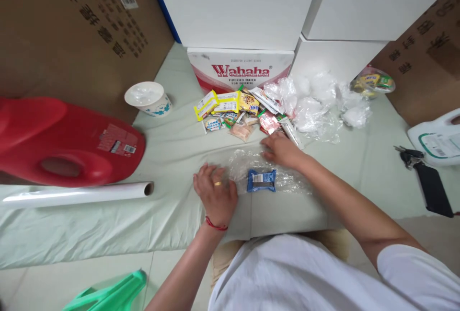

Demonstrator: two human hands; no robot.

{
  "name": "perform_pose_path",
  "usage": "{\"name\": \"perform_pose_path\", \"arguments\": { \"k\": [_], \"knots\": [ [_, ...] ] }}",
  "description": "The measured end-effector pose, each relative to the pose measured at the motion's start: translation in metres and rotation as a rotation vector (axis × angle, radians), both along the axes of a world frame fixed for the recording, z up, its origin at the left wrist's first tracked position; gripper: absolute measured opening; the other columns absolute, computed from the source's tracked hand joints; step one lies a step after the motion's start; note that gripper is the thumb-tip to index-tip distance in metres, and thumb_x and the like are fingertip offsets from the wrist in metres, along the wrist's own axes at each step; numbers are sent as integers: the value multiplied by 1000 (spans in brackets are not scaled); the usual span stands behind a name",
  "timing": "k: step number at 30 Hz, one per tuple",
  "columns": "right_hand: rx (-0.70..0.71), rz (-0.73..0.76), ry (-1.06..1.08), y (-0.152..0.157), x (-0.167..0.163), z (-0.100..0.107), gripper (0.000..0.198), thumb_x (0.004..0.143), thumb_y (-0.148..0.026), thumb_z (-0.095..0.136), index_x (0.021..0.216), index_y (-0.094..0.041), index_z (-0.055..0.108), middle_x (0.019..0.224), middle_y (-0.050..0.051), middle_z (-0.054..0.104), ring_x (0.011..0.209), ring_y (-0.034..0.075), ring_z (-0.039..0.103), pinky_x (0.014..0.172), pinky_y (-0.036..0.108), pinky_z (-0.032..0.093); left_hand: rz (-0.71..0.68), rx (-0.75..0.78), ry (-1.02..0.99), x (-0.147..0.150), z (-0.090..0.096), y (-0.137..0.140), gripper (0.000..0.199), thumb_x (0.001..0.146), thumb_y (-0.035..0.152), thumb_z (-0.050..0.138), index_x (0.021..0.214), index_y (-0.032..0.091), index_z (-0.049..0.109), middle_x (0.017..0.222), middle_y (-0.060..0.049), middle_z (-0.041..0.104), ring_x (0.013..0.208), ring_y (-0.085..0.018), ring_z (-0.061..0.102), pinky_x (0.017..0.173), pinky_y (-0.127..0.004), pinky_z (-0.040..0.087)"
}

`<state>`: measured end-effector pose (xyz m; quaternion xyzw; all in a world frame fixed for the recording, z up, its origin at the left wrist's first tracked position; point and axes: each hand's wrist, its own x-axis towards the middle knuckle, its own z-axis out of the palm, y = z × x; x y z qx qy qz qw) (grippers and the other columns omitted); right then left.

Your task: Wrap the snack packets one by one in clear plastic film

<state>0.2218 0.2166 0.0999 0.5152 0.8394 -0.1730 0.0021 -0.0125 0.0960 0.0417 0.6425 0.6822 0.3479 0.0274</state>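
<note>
A blue snack packet [261,180] lies on a clear plastic bag [293,179] spread on the cloth in front of me. My left hand [216,193] rests at the bag's left end with its fingers apart, a ring and a red wrist cord on it. On the far side of the bag is my right hand [282,150], slightly blurred, its thumb and fingers parted and touching the plastic. Just beyond it sits a pile of small wrapped snacks [226,105]. To the right of the pile are crumpled clear plastic bags [316,102].
A patterned paper cup [149,99], a red jug [79,143] and a white film roll [77,193] stand or lie left. A Wahaha carton [240,69] closes off the back. Right are a bagged snack bundle [375,83], a white jug [436,141] and a black phone-like object with keys [431,186].
</note>
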Motion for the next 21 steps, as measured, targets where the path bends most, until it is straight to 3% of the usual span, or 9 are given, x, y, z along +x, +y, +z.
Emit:
{"name": "perform_pose_path", "arguments": {
  "k": [2, 5, 10, 14, 17, 19, 21],
  "knots": [
    [-33, -3, -24, 6, -11, -9, 35, 91, -34, 73, 119, -14, 71, 117, 19, 70, 116, 34, 57, 101, 42, 41, -60, -17, -38, 3, -1, 6, 42, 82, 19, 57, 124, 17, 56, 132, -20, 59, 142, -36, 47, 124, -61, 26],
    [-64, 13, 11, 12, -20, -16, 20, 90, -26, 72, 107, -15, 74, 103, 13, 73, 104, 29, 62, 98, 38, 41, -96, -156, -152, 3, -3, 19, 55, 78, 23, 62, 132, 16, 52, 135, -20, 60, 136, -37, 52, 120, -59, 36],
    [-95, 117, 105, 16, -19, -3, 8, 94, -19, 65, 94, -17, 73, 101, 8, 71, 95, 20, 63, 88, 28, 41, -133, -345, -308, 4, 4, 41, 93, 75, 39, 79, 154, 15, 36, 141, -19, 61, 138, -38, 53, 120, -57, 36],
    [-77, 178, 248, 7, -13, 12, 9, 97, -19, 61, 94, -16, 68, 98, 7, 67, 88, 18, 61, 78, 26, 40, -212, -539, -482, 3, 16, 57, 114, 74, 31, 82, 164, 14, 15, 114, -8, 74, 110, -27, 68, 103, -44, 50],
    [-11, 172, 247, -12, -11, 20, 13, 102, -21, 55, 98, -17, 66, 96, 7, 68, 87, 18, 60, 76, 27, 38, -250, -604, -510, -5, 20, 67, 97, 72, 23, 78, 158, 16, 35, 85, 3, 70, 81, -20, 68, 83, -34, 53],
    [44, 169, 218, -32, -12, 22, 18, 105, -25, 50, 103, -17, 66, 98, 7, 67, 86, 18, 60, 73, 28, 37, -287, -616, -476, -11, 19, 70, 71, 70, 21, 76, 139, 18, 59, 75, 5, 64, 72, -18, 64, 73, -31, 50],
    [108, 189, 173, -54, -14, 21, 24, 108, -29, 46, 106, -18, 67, 96, 8, 66, 84, 19, 59, 70, 29, 36, -355, -634, -453, -17, 14, 71, 44, 71, 24, 73, 115, 19, 71, 70, 5, 59, 66, -17, 60, 65, -29, 45]
  ]
}}
